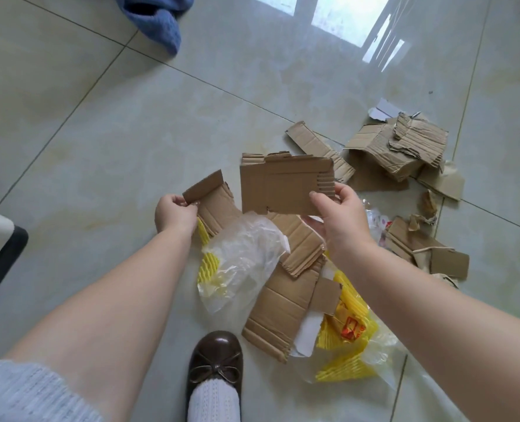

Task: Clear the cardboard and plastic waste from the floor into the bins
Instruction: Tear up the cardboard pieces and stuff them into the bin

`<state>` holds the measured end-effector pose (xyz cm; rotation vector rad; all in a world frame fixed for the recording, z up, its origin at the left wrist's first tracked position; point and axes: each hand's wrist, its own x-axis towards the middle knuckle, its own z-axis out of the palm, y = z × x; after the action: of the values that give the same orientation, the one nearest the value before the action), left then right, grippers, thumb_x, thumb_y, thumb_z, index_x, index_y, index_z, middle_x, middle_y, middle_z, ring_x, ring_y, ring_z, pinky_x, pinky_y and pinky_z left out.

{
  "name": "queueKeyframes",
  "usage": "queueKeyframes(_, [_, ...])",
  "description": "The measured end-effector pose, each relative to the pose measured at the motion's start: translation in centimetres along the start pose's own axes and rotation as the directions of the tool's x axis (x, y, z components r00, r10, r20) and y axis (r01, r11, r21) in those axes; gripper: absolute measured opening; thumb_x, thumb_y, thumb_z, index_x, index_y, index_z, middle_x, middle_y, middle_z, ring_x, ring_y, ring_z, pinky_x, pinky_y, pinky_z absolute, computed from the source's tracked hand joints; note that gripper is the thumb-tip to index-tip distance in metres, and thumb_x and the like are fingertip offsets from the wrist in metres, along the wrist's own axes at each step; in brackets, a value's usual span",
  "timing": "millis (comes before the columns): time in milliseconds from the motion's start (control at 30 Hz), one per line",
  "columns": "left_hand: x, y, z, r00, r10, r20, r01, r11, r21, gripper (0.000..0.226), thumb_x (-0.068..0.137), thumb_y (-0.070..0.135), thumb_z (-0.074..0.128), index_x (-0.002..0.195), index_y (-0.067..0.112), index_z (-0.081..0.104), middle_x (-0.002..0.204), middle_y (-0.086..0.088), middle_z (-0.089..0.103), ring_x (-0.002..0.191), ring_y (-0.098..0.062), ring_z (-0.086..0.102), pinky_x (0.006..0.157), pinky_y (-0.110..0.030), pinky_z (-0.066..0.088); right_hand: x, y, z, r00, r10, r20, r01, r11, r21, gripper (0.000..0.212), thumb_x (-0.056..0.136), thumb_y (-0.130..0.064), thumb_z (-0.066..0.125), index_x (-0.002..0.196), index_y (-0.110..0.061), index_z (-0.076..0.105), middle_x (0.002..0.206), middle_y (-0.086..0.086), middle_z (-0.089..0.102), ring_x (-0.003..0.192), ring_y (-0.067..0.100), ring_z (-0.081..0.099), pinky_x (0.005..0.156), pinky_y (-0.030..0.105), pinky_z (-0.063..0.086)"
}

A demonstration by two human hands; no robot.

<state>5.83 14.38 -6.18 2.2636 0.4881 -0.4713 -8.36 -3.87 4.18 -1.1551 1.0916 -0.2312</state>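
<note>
My right hand point(342, 220) grips a flat brown cardboard sheet point(283, 185) by its right edge and holds it up above the floor. My left hand point(173, 213) pinches the folded corner of a second cardboard piece point(214, 205) that reaches down to the pile. Below lie a clear plastic bag point(240, 254), more flattened cardboard point(283, 300) and yellow foam netting in plastic point(347, 339). Torn cardboard scraps point(399, 147) sit further right, with other scraps point(435, 251) nearer to me. No bin is in view.
The floor point(100, 147) is glossy pale tile. My brown shoe point(216, 360) stands just left of the pile. A blue knitted cloth point(158, 16) lies at the top left. A white and dark object point(0, 248) sits at the left edge.
</note>
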Motion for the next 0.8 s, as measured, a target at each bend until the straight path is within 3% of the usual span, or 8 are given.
queueKeyframes(133, [0.3, 3.2, -1.8, 0.982, 0.173, -0.075, -0.182, 0.975, -0.126, 0.026, 0.087, 0.015, 0.061, 0.110, 0.003, 0.058, 0.109, -0.013, 0.066, 0.099, -0.026, 0.062, 0.084, -0.026, 0.044, 0.4, -1.5, -0.6, 0.999, -0.045, 0.011, 0.046, 0.998, -0.037, 0.010, 0.087, -0.009, 0.062, 0.086, -0.019, 0.061, 0.081, -0.003, 0.065, 0.080, 0.012, 0.065, 0.082, 0.037, 0.057])
queueKeyframes(233, [0.7, 6.4, -2.4, 0.965, 0.234, -0.115, -0.257, 0.932, -0.258, 0.023, 0.089, 0.018, 0.057, 0.105, 0.002, 0.061, 0.095, -0.005, 0.062, 0.083, -0.016, 0.054, 0.070, -0.019, 0.038, 0.7, -2.1, -1.1, 0.997, -0.072, 0.026, 0.076, 0.980, -0.183, 0.010, 0.087, -0.012, 0.061, 0.081, -0.020, 0.059, 0.081, -0.002, 0.064, 0.080, 0.015, 0.065, 0.074, 0.033, 0.058])
queueKeyframes(300, [1.0, 8.3, -2.2, 0.962, 0.268, -0.046, -0.267, 0.901, -0.341, 0.023, 0.089, 0.021, 0.058, 0.103, 0.003, 0.063, 0.092, -0.003, 0.059, 0.082, -0.016, 0.052, 0.070, -0.022, 0.041, 1.0, -1.7, -1.4, 0.996, -0.069, 0.062, 0.087, 0.916, -0.392, 0.007, 0.084, -0.012, 0.060, 0.080, -0.018, 0.060, 0.080, 0.000, 0.066, 0.081, 0.019, 0.066, 0.073, 0.037, 0.059])
queueKeyframes(400, [1.1, 9.9, -0.2, 0.949, 0.261, 0.178, -0.165, 0.889, -0.428, 0.010, 0.088, 0.020, 0.062, 0.094, 0.012, 0.060, 0.091, -0.008, 0.060, 0.085, -0.020, 0.057, 0.084, -0.039, 0.050, 1.4, -0.5, -1.8, 0.990, 0.003, 0.139, 0.095, 0.710, -0.698, 0.004, 0.080, -0.016, 0.060, 0.083, -0.015, 0.062, 0.078, 0.004, 0.067, 0.078, 0.028, 0.070, 0.074, 0.047, 0.058])
queueKeyframes(533, [0.2, 9.8, 3.5, 0.922, 0.128, 0.366, -0.008, 0.951, -0.311, 0.008, 0.087, 0.016, 0.063, 0.082, 0.017, 0.056, 0.096, -0.009, 0.061, 0.087, -0.022, 0.060, 0.087, -0.040, 0.054, 1.4, 1.5, -1.9, 0.968, 0.129, 0.214, 0.149, 0.391, -0.908, 0.009, 0.079, -0.022, 0.061, 0.070, -0.021, 0.057, 0.069, -0.006, 0.059, 0.080, 0.021, 0.062, 0.063, 0.028, 0.047])
queueKeyframes(600, [-0.2, 9.2, 4.9, 0.922, 0.099, 0.373, -0.011, 0.973, -0.230, 0.012, 0.083, 0.016, 0.066, 0.077, 0.017, 0.056, 0.101, -0.010, 0.065, 0.094, -0.024, 0.064, 0.091, -0.040, 0.053, 1.3, 2.2, -1.6, 0.970, 0.122, 0.211, 0.158, 0.341, -0.927, 0.019, 0.079, -0.027, 0.063, 0.064, -0.025, 0.052, 0.067, -0.009, 0.056, 0.080, 0.018, 0.057, 0.059, 0.025, 0.039])
queueKeyframes(667, [-0.5, 8.4, 6.1, 0.922, 0.112, 0.371, -0.063, 0.988, -0.142, 0.015, 0.079, 0.017, 0.069, 0.076, 0.019, 0.054, 0.106, -0.012, 0.068, 0.100, -0.026, 0.065, 0.093, -0.041, 0.052, 1.4, 2.9, -1.3, 0.969, 0.123, 0.213, 0.161, 0.338, -0.927, 0.023, 0.078, -0.033, 0.067, 0.062, -0.028, 0.051, 0.074, -0.007, 0.058, 0.084, 0.019, 0.058, 0.065, 0.026, 0.042])
queueKeyframes(800, [-1.2, 8.2, 7.6, 0.923, 0.135, 0.360, -0.143, 0.990, -0.005, 0.028, 0.070, 0.025, 0.073, 0.093, 0.016, 0.060, 0.108, -0.008, 0.068, 0.103, -0.026, 0.064, 0.092, -0.039, 0.052, 1.6, 3.8, -0.9, 0.968, 0.060, 0.243, 0.219, 0.264, -0.939, 0.020, 0.080, -0.038, 0.065, 0.091, -0.022, 0.064, 0.106, 0.003, 0.055, 0.104, 0.025, 0.054, 0.079, 0.034, 0.048])
